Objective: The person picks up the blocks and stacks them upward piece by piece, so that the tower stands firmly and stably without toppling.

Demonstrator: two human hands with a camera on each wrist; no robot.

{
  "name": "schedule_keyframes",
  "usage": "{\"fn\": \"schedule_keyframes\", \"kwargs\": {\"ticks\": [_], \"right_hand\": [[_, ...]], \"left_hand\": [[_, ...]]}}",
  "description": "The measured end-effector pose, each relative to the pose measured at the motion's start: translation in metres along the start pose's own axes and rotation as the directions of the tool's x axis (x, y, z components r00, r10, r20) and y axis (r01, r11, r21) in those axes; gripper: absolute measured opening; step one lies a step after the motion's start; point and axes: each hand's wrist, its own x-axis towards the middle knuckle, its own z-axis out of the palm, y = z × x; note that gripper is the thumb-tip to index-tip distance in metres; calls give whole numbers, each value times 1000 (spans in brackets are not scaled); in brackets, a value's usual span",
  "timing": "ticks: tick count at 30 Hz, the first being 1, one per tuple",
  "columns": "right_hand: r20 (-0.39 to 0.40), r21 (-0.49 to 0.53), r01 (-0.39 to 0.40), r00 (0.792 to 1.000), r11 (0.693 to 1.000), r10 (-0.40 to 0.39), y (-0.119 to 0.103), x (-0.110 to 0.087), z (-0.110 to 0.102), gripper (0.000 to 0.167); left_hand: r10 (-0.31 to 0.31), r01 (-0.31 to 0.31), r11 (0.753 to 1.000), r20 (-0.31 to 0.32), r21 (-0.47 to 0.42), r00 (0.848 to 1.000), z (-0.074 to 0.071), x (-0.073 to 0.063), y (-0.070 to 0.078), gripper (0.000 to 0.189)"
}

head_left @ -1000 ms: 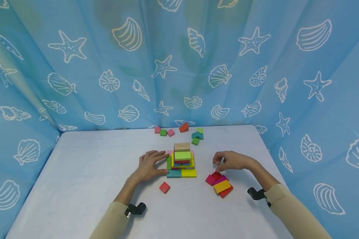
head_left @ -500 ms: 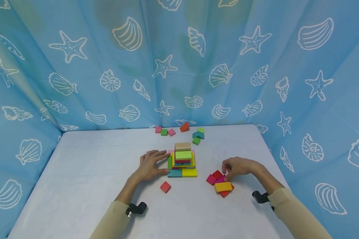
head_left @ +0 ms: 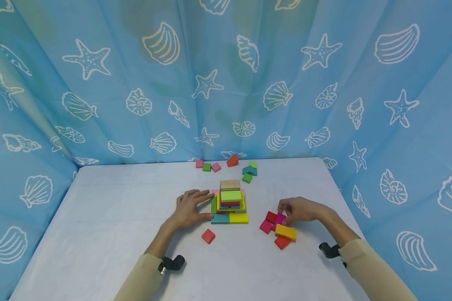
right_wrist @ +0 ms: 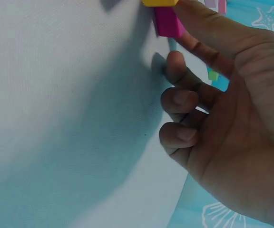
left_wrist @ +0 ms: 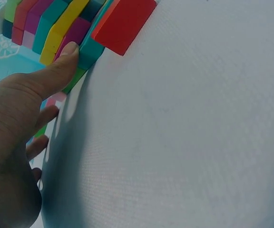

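Standing on the white bench (head_left: 79, 234), the stepped stack of blocks (head_left: 230, 196) looks unmoved. My left hand (head_left: 187, 211) lies wide beside it, its fingers uncurled at the stack's left edge. My right hand (head_left: 300, 209) pinches the magenta block (head_left: 278, 220) in the loose pile (head_left: 282, 243) to the right. Since 0.5 s ago, that 1 block has shifted and the yellow block (head_left: 285, 232) has slid rightward, so I judge I'm working the magenta free.

The right hand (head_left: 300, 209) now pinches the magenta block (head_left: 278, 220); the yellow block (head_left: 285, 233) has shifted.
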Motion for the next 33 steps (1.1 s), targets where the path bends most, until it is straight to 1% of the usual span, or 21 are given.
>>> {"fn": "schedule_keyframes", "kwargs": {"ticks": [5,8,12,14,19,21,23,26,30,33], "right_hand": [[-20,12,33,999,999,-33,-2,0,0,49],[-33,20,54,998,998,-53,-3,0,-2,42],[-84,20,94,992,995,-92,-2,1,-2,34],[-110,20,109,988,994,-106,-1,3,-1,34],[-160,14,97,983,995,-93,2,8,-1,39],[-182,-6,90,979,996,-89,4,9,-2,38],[-209,-35,90,973,995,-95,6,11,-3,36],[-250,-47,89,963,995,-98,8,14,-4,37],[-307,-3,92,947,996,-88,6,14,-5,37],[-359,68,119,929,991,-87,1,14,-9,33]], "left_hand": [[-2,2,1000,-8,-6,1000,0,-1,0,75],[-6,6,1000,-3,-8,1000,1,-1,-1,75],[-12,12,1000,4,-13,1000,4,0,-4,75],[-14,14,1000,4,-14,1000,4,0,-5,75],[-17,17,1000,3,-14,1000,3,-1,-4,75],[-14,14,1000,1,-13,1000,3,-1,-3,75],[-13,13,1000,2,-10,1000,3,-1,-3,75],[-14,14,1000,6,-6,1000,3,-1,-3,75],[-16,16,1000,12,-5,1000,2,-1,-3,75],[-16,16,1000,15,-4,1000,2,0,-3,75]]}}
